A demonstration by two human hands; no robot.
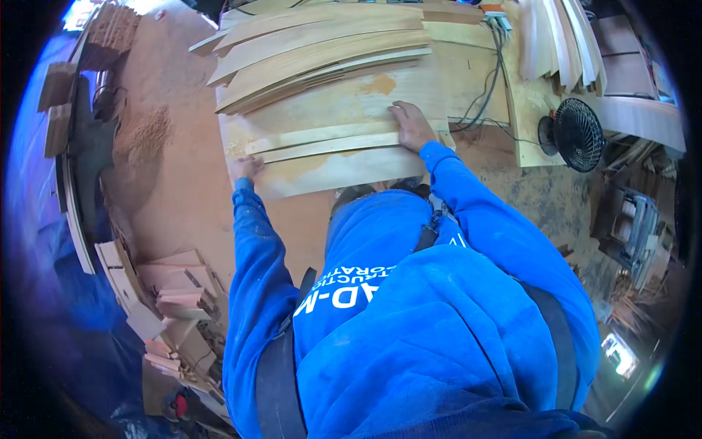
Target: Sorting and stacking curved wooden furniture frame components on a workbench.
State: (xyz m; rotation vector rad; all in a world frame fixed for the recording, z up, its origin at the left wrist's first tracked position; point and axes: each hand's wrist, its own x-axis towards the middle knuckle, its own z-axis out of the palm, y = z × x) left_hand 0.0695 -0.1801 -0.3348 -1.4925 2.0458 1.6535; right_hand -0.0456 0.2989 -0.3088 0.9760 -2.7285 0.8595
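Two narrow wooden strips (329, 144) lie side by side across a pale plywood worktop (340, 170) before me. At their left ends, my left hand (248, 165) rests with its fingers on the nearer strip's end. My right hand (411, 125) is at the right ends, thumb and fingers spread around them; how firmly either hand grips is unclear. Farther back on the worktop, several long thin boards (323, 49) are stacked in overlapping rows. Sawdust (239, 144) lies near the strips' left ends.
A black fan (578, 135) stands on a board at the right, with cables (485, 88) running beside it. More thin boards (559, 44) stack at the upper right. Wood offcuts (186, 296) pile at the lower left, and a sawdust heap (149, 134) lies on the floor.
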